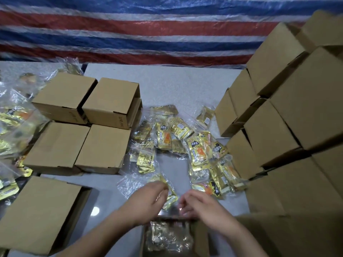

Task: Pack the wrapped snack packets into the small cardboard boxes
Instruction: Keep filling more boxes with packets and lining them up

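A small open cardboard box point(201, 236) sits at the bottom centre, and a clear bag of gold snack packets point(169, 235) lies inside it. Just above the box, my left hand point(150, 199) is closed on another clear bag of gold packets point(169, 196). My right hand point(199, 205) hovers beside it over the box's far edge, fingers curled and apart, and seems to hold nothing. A heap of bagged gold packets point(196, 151) lies on the grey table behind my hands.
Closed small boxes point(83, 125) stand in a block at the left, with one more point(39, 212) nearer me. A tall stack of boxes point(289, 127) fills the right side. More bagged packets point(13, 123) lie at the far left. A striped tarp point(148, 28) hangs behind.
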Demonstrator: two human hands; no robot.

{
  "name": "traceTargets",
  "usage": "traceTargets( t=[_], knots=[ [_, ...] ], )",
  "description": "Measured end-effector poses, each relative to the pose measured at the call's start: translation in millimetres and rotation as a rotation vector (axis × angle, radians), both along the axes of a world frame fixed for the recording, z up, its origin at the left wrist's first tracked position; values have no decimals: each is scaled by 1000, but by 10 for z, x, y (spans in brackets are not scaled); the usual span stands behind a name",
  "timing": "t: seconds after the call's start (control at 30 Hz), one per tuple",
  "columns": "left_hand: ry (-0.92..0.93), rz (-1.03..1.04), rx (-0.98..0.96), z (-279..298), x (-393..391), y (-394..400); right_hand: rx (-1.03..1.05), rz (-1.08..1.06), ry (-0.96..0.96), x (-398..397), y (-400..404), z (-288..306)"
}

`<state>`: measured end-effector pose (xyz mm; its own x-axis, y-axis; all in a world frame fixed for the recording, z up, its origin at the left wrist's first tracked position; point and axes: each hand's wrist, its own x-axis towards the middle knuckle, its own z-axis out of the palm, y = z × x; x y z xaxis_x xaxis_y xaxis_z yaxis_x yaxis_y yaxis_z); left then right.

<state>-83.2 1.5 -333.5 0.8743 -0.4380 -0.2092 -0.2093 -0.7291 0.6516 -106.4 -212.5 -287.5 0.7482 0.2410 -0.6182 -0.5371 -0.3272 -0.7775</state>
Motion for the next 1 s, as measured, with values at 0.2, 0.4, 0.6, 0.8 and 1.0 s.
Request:
traceTargets(
  t=[0.2,0.4,0.6,0.8,1.0],
  knots=[
    [-423,-478,587,-120,1172,-919,4,-765,-128,479,-308,-141],
    [-587,-778,1034,-521,1856,-1580,361,-1042,26,566,-442,-200],
    [-631,-839,1030,-872,2026,-1779,357,-1084,27,579,-587,-230],
    [-602,-735,775,-635,1894,-1747,292,-1143,-4,513,-666,-322],
    [-48,-131,115,359,1668,-1372,121,-1090,-198,584,-484,-153]
  ],
)
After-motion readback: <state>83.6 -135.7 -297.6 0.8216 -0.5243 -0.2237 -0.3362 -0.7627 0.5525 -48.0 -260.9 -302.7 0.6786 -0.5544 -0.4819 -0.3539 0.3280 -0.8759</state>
